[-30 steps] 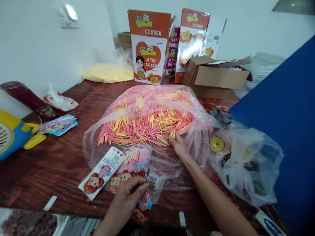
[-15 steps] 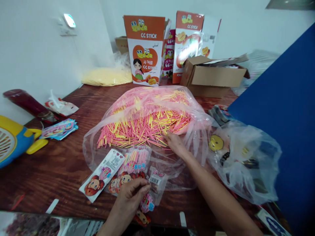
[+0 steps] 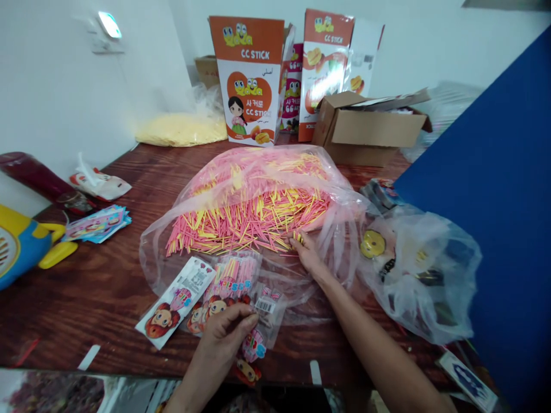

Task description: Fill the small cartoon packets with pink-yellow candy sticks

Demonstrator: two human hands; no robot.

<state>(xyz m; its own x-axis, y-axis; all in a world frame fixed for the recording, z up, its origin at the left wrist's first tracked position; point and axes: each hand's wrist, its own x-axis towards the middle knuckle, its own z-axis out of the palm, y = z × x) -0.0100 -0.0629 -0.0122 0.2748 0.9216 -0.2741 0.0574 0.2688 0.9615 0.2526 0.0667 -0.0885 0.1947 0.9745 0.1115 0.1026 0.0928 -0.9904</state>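
Note:
A big clear plastic bag [image 3: 150, 246] lies open on the table, heaped with thin pink and yellow sticks [image 3: 241, 221]. My right hand [image 3: 309, 255] is at the heap's front right edge, its fingers closed on a few sticks whose yellow ends show at the fingertips. Nearer me, my left hand [image 3: 226, 338] pinches a printed clear packet [image 3: 269, 315] by its edge; the packet bears a barcode and a cartoon face. Beside that hand, filled packets of sticks [image 3: 235, 278] lie overlapping, and a flat packet [image 3: 174, 304] rests to their left.
Printed cartons [image 3: 249, 74] and an open brown box [image 3: 374, 132] stand at the back. On the right are a knotted plastic bag [image 3: 430, 287] and a blue panel [image 3: 495, 172]. Leftward sit a yellow-and-blue fan [image 3: 26, 241], tissues [image 3: 101, 183] and a stack of wrappers [image 3: 99, 223].
My right hand has drawn slightly back from the heap, and yellow stick ends now show in its fingers. My left hand keeps its pinch on the packet. The whole view has shifted slightly.

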